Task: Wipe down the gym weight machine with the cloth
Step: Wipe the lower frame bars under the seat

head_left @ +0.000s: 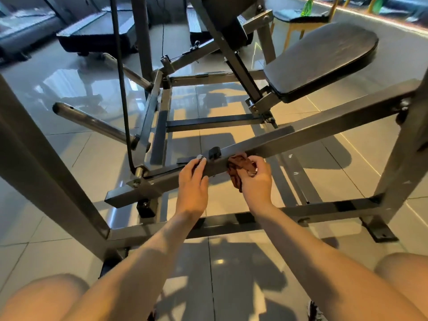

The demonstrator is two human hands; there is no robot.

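Note:
A grey steel weight machine fills the view, with a long square bar (312, 128) running from low left up to the right. My right hand (256, 179) grips a crumpled reddish-brown cloth (240, 166) and holds it against the bar's near side, just right of a black stopper (214, 152). My left hand (193, 184) rests on the same bar to the left of the cloth, its fingers laid over the top edge beside a silver bolt head (200, 157).
A black padded seat (324, 59) sits upper right. A black cable (120, 77) drops to a pulley at the left. Frame posts stand at the far left and right. Glossy floor tiles lie below, and my knees are at the bottom corners.

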